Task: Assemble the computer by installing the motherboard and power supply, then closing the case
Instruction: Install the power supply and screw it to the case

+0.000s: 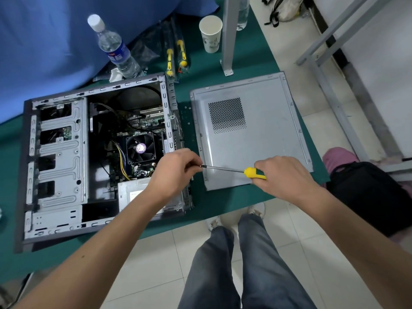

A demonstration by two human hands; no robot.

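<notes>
The open computer case (pixel 58 152) lies on its side on the green table. Inside it I see the motherboard (pixel 142 123) with its black CPU fan (pixel 140 148), and the grey power supply (pixel 131 192) at the near right corner. My right hand (pixel 285 175) grips the yellow-and-green handle of a screwdriver (pixel 254 172), whose shaft points left. My left hand (pixel 178 168) pinches the shaft's tip at the case's rear edge. The grey side panel (pixel 256 152) with a perforated vent lies flat to the right of the case.
A water bottle (pixel 116 47), a paper cup (pixel 210 33) and two packaged yellow screwdrivers (pixel 176 56) stand behind the case. A metal table leg (pixel 229 34) rises at the back. A blue cloth (pixel 44 41) hangs at the left. A black bag (pixel 365 192) sits on the floor to the right.
</notes>
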